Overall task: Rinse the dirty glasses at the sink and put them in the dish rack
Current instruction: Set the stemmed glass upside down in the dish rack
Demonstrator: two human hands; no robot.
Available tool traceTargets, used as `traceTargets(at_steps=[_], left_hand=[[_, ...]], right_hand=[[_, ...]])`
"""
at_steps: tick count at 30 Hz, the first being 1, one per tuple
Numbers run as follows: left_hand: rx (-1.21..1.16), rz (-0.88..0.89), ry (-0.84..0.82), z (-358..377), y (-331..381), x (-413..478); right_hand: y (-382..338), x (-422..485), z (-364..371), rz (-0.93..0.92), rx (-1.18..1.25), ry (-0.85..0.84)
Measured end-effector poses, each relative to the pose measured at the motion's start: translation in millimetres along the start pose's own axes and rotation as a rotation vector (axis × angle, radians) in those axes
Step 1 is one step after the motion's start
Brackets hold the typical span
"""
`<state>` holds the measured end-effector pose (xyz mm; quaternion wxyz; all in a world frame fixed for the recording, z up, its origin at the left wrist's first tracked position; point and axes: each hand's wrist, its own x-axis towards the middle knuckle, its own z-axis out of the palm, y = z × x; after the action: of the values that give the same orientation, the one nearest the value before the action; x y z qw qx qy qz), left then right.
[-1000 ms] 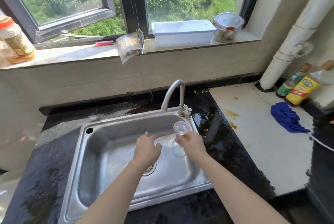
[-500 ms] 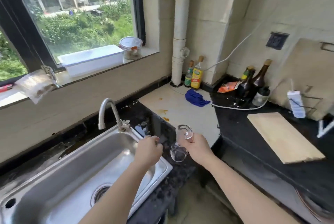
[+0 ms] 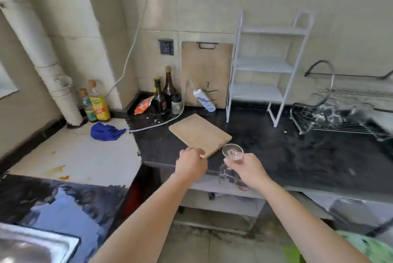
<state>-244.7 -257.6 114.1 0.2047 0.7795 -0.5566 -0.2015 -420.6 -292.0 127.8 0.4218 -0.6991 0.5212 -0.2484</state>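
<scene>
Fingers of the right hand are wrapped round the stem of an upturned stemmed glass, foot up and bowl hanging below, held in the air over the front edge of the black countertop. The left hand, at 9 o'clock of the glass, has its fingers curled in with nothing seen in them. This looks like the carrying step: the glass is away from the sink and not yet racked. The countertop runs wide and bare toward 2 o'clock. A white shelf unit stands at 12 o'clock. Just right of its near leg, at 2 o'clock and well apart from the glass, sits the wire dish rack with blurred glassware in it; free slots cannot be made out. The sink corner shows at 7 o'clock. A wooden cutting board lies flat at 11 o'clock, its corner beside the left hand. The next move likely calls for swinging the glass toward 2 o'clock, clear of the shelf leg and the rack's arched frame, then lowering it rim down.
</scene>
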Motion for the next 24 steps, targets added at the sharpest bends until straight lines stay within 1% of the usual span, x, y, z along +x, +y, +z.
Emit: traceTargets(at_steps=[6, 11, 13, 18, 24], left_hand=[[0.019, 0.139, -0.137, 86.0, 127.7, 45.4], [0.085, 0.238, -0.232, 138.5, 218.9, 78.6], [0.109, 0.284, -0.262, 155.0, 250.9, 94.4], [0.154, 0.363, -0.334, 194.7, 312.6, 138.0], [0.189, 0.420, -0.409, 240.2, 364.4, 217.1]], right_hand=[[71.5, 11.5, -125.2, 0.115, 0.010, 0.184], [128.6, 18.7, -206.8, 0.231, 0.098, 0.295], [147.9, 25.5, -234.9, 0.267, 0.091, 0.347], [189.9, 57.1, -290.3, 0.349, 0.069, 0.425], [234.8, 125.3, -341.0, 0.415, 0.072, 0.487]])
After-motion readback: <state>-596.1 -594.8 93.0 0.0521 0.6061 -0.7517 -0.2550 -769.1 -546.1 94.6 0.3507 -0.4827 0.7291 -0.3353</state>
